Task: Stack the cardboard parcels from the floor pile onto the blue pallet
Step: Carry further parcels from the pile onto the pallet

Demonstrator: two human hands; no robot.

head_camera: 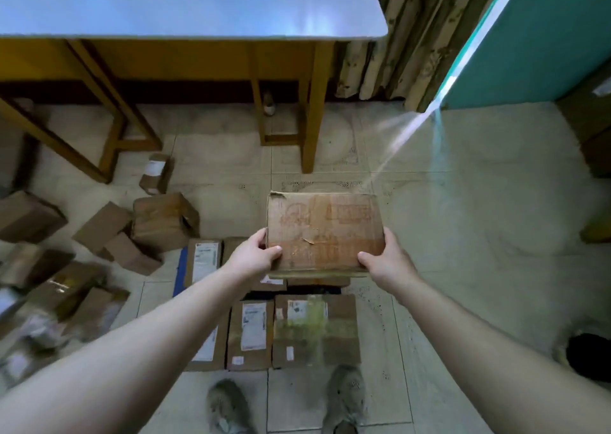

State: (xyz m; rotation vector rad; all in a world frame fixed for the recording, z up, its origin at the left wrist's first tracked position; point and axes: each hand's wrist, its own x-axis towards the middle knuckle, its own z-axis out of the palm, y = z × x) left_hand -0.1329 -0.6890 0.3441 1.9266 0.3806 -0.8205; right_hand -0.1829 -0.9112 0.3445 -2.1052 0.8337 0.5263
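I hold a flat brown cardboard parcel (322,231) with faded red print in the air in front of me. My left hand (253,253) grips its near left corner, thumb on top. My right hand (385,260) grips its near right corner the same way. Below it lies the blue pallet (180,270), of which only a strip of the left edge shows. Several labelled parcels (251,331) lie flat on the pallet side by side. The floor pile (109,235) of loose brown parcels sprawls to the left.
A white-topped table (185,3) on yellow wooden legs (312,109) stands ahead. A curtain (396,36) and a teal panel (535,43) are at the back right. My two shoes (344,397) stand at the pallet's near edge. A dark object (588,354) lies at the right.
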